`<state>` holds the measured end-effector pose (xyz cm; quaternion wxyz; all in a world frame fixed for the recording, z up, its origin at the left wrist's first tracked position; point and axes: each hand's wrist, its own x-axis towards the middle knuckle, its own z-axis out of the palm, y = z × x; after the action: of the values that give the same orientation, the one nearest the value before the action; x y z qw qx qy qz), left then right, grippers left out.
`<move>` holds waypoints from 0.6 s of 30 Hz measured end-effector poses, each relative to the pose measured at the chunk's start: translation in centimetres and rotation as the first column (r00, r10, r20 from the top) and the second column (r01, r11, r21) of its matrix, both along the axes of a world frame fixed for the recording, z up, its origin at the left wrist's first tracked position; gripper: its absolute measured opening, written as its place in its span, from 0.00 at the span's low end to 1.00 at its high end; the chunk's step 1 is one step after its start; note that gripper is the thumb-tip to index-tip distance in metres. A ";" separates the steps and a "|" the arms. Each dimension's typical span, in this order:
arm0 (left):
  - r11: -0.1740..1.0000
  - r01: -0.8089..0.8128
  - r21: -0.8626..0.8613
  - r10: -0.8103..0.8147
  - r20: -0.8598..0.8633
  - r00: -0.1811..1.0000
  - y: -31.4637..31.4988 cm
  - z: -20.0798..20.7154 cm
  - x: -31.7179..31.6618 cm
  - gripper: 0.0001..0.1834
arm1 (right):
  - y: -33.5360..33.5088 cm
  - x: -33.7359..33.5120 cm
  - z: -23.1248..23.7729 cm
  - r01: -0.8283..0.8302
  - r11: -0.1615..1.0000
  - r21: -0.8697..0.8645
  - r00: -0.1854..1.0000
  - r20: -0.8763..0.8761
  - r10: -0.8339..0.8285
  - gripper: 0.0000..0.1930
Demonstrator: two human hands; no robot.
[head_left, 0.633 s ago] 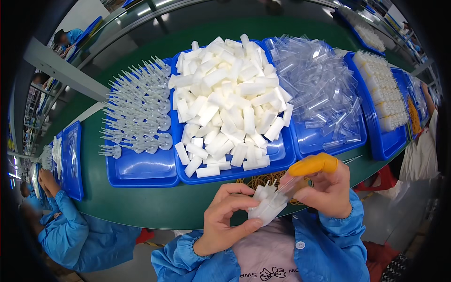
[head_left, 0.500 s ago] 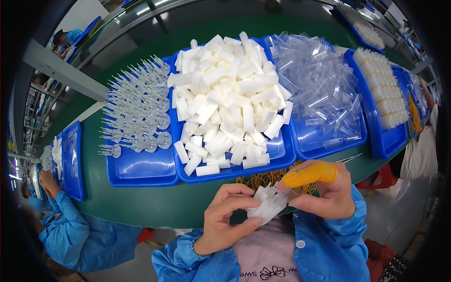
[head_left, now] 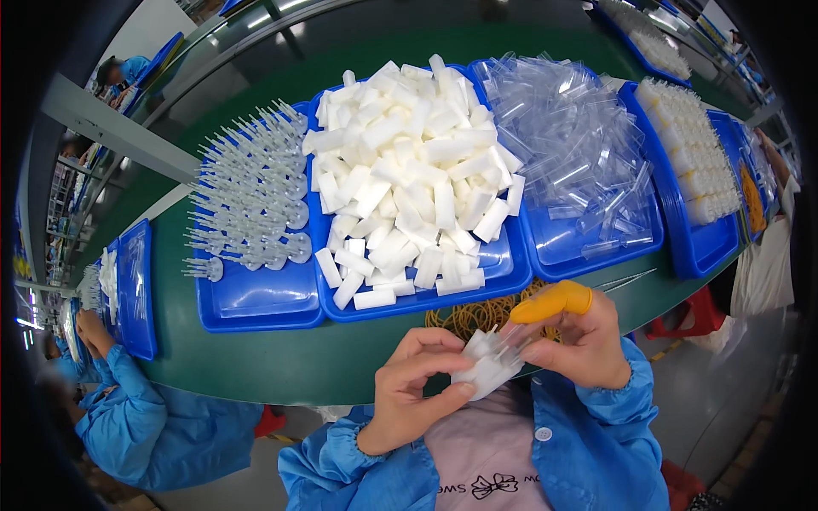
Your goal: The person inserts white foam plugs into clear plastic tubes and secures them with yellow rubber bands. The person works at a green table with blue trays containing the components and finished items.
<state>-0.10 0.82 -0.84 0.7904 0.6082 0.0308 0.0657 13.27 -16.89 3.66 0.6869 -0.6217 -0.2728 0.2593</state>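
Close to my chest, my left hand grips a small bundle of white, translucent pieces between thumb and fingers. Thin prongs stick up from the bundle's far side. My right hand wears a yellow finger cot on one finger. Its thumb and that finger pinch a clear plastic piece against the bundle's right side. Just beyond my hands lies a pile of yellowish rubber bands, partly covered by my right hand and the bundle.
Blue trays hold white foam pieces, clear plastic sleeves and, at left, white stemmed parts. Further right, another tray carries finished-looking bundles. Tweezers lie near the table edge. A co-worker in a blue sleeve sits at left.
The bundle has turned slightly in my left hand, and its prongs show more clearly. My right hand has shifted a little left, its fingers still at the clear piece.
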 end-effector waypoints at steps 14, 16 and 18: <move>0.977 -0.212 -0.023 0.214 0.079 0.974 -0.8 0.5 0.5 0.34 | -0.4 -1.0 -0.6 0.141 0.954 0.264 0.990 -0.017 -0.142 0.16; 0.940 -0.251 0.233 0.206 0.199 0.958 -0.4 0.7 0.7 0.33 | -0.5 -1.3 -0.6 0.142 0.947 0.288 0.989 -0.012 -0.145 0.15; 0.810 -0.254 0.529 0.092 0.313 0.945 0.5 1.6 0.7 0.33 | -0.4 -1.4 -0.6 0.151 0.926 0.346 0.988 -0.080 -0.131 0.15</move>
<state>0.59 1.30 0.72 0.5631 0.7933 -0.0431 0.2274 11.89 -17.26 3.03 0.8109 -0.4996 -0.2503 0.1736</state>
